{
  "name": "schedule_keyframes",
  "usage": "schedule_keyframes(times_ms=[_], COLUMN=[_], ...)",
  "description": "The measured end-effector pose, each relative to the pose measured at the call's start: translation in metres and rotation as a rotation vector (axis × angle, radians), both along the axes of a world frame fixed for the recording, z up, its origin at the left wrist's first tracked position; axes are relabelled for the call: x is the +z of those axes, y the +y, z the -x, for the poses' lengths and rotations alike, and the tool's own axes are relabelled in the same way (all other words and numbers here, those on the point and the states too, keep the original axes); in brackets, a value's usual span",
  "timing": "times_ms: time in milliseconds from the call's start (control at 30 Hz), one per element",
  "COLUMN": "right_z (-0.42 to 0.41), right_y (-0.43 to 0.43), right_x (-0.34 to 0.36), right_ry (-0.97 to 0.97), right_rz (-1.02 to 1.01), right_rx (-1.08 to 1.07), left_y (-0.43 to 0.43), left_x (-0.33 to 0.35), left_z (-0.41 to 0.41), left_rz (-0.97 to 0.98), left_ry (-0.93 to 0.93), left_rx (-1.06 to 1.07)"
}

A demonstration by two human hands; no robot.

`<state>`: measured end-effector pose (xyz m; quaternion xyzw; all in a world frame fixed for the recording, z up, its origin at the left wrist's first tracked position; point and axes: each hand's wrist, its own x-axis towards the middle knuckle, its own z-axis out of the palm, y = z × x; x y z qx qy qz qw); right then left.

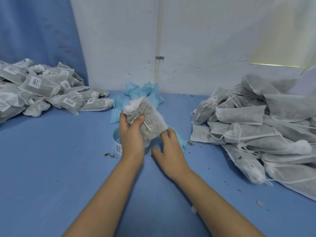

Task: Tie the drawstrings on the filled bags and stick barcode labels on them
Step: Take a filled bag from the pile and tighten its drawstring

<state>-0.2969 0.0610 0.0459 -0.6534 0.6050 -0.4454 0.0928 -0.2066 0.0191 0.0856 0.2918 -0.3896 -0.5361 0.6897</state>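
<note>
My left hand (130, 134) grips a filled white mesh bag (150, 117) near its gathered neck, thumb over the tied drawstring, holding it above the blue table (51, 168). No barcode shows on the side of the bag facing me. My right hand (168, 147) hovers low beside the bag's bottom end, fingers spread and relaxed, holding nothing. Under the hands lies a strip of barcode labels (118, 147) on blue backing. A heap of labelled, tied bags (42, 89) lies at the left. Unlabelled filled bags (256, 127) are heaped at the right.
Crumpled blue backing paper (142, 93) is piled against the white wall behind the hands. Dried leaf crumbs (110, 155) dot the table near the label strip and the right heap. A blue curtain (34, 31) hangs at the back left.
</note>
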Motion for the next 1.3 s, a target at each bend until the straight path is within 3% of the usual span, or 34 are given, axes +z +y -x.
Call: schedule_keyframes(times_ms=[300,467,633,1000,1200,1300], right_z=[0.008,0.020,0.034,0.052,0.046,0.046], right_y=[-0.005,-0.005,-0.003,-0.003,-0.001,-0.001], right_x=[0.000,-0.005,-0.005,-0.006,-0.002,-0.002], right_ry=[0.055,0.024,0.297,0.218,0.237,0.217], right_rz=[0.057,0.016,0.105,0.110,0.133,0.128], right_rx=[0.024,-0.141,-0.317,-0.464,-0.403,-0.393], left_y=[0.003,0.006,0.009,0.006,-0.008,-0.009], left_x=[0.007,0.000,-0.020,-0.028,-0.032,-0.035], left_z=[0.002,0.007,-0.004,-0.016,-0.015,-0.020], left_rz=[-0.104,-0.106,0.029,0.096,0.044,0.086], left_ry=[-0.056,-0.408,-0.747,-1.320,-1.401,-1.305], left_rx=[0.053,0.070,0.175,0.398,0.228,0.188])
